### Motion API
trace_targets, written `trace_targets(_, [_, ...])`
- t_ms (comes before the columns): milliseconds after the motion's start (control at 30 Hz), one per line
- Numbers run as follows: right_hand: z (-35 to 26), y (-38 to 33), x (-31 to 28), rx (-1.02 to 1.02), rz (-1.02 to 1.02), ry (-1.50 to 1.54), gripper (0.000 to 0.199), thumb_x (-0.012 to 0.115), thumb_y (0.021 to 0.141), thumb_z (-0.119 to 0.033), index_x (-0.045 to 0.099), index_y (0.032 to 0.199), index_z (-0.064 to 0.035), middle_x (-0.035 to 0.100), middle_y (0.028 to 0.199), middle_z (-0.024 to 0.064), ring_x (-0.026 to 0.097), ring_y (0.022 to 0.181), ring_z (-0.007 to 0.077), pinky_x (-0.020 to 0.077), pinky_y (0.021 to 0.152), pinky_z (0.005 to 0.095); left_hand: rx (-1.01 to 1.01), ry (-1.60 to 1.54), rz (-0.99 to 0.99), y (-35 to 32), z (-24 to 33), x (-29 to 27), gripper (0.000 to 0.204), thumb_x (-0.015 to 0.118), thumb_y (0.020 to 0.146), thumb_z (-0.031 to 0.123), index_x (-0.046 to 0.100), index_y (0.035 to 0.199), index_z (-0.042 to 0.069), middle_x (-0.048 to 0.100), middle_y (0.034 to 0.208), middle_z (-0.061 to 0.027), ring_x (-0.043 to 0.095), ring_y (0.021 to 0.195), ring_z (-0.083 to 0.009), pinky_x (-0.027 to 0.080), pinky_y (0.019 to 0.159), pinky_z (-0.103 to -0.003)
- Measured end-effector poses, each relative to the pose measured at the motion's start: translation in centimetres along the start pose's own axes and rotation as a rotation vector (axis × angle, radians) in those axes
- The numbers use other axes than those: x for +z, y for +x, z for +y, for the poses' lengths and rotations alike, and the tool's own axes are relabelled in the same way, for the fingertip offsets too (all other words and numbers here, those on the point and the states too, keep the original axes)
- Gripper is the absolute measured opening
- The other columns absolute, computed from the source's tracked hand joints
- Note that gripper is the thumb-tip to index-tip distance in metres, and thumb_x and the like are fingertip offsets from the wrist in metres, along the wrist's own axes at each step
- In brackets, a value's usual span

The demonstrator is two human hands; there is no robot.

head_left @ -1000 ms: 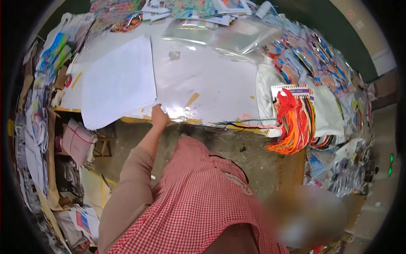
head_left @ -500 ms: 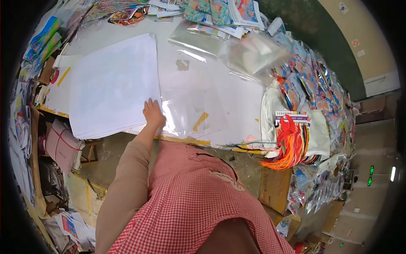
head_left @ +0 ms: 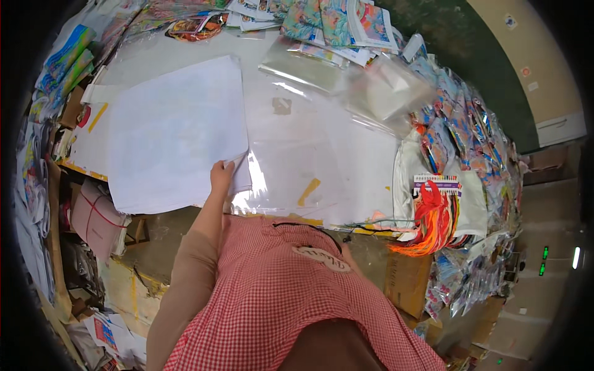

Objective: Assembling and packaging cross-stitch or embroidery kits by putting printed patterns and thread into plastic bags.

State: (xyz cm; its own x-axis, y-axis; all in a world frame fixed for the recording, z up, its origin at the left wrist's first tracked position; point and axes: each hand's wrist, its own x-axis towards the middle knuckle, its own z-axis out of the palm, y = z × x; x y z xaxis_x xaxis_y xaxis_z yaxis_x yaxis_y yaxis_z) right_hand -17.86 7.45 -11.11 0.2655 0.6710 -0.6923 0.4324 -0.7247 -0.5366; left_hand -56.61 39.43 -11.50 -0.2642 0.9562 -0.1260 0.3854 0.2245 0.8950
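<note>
A stack of large white sheets (head_left: 176, 136), faintly tinted with pale blue, lies on the left half of the table; whether they are cloth or paper I cannot tell. My left hand (head_left: 221, 178) pinches the near right corner of the top sheet, which is lifted and curled back. Under that corner the edges of lower sheets show. A clear plastic sheet (head_left: 288, 167) spreads over the tabletop just right of the stack. My right hand is out of sight.
On the table's right lies a bundle of orange and red threads (head_left: 430, 216) on a card, over white bags. Clear plastic bags (head_left: 390, 93) and printed packets (head_left: 365, 25) lie along the far side. Bundled pink sheets (head_left: 98, 216) sit below the table's left edge.
My left hand was lying with fingers spread on the stack's right edge. Now its fingers have closed on the corner and raised it. The whole view has shifted slightly.
</note>
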Motion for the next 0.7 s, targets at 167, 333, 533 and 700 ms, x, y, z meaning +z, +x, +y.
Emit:
trace_targets(167, [1.7,1.1,1.3,-0.278,0.062,-0.367,0.035,0.052,0.085,-0.029,0.065,0.099,0.0006,0.066,0.09,0.022,0.063,0.086,0.0364,0.0476,0.077,0.0414,0.229,0.426,-0.097,-1.1,-2.4,-2.3,0.061,0.071,0.07,0.035,0.054,0.119,0.003,0.047,0.131,-0.0186,0.041,0.125,-0.0315,0.033,0.099,-0.049])
trace_targets(333, [-0.4,4.5,1.3,-0.023,0.076,-0.211,0.037,0.053,0.084,-0.031,0.064,0.098,0.0011,0.066,0.087,0.0211,0.064,0.083,0.0352,0.0481,0.074,0.0423,0.292,0.778,-0.231,-5.1,-0.3,-4.2,0.096,0.073,0.063,0.045,0.03,0.141,0.01,0.015,0.153,-0.015,0.01,0.141,-0.0314,0.011,0.107,-0.059])
trace_targets(533, [-2.7,2.2,0.9,-0.039,0.056,0.009,0.036,0.054,0.084,-0.03,0.064,0.102,-0.0005,0.065,0.095,0.0208,0.063,0.088,0.035,0.048,0.077,0.0408,0.323,0.822,-0.142,-5.5,-0.7,-3.7,0.101,0.073,0.063,0.051,0.028,0.143,0.011,0.012,0.154,-0.0139,0.007,0.142,-0.0307,0.007,0.109,-0.058])
trace_targets(700, [4.6,0.5,3.6,-0.065,0.086,-0.188,0.029,0.055,0.083,-0.031,0.068,0.098,-0.0085,0.067,0.089,0.0157,0.064,0.087,0.0328,0.0491,0.073,0.0401,0.26,0.802,-0.179,-5.8,0.4,-3.1,0.099,0.071,0.065,0.052,0.027,0.144,0.011,0.011,0.154,-0.0139,0.006,0.142,-0.0299,0.007,0.109,-0.057])
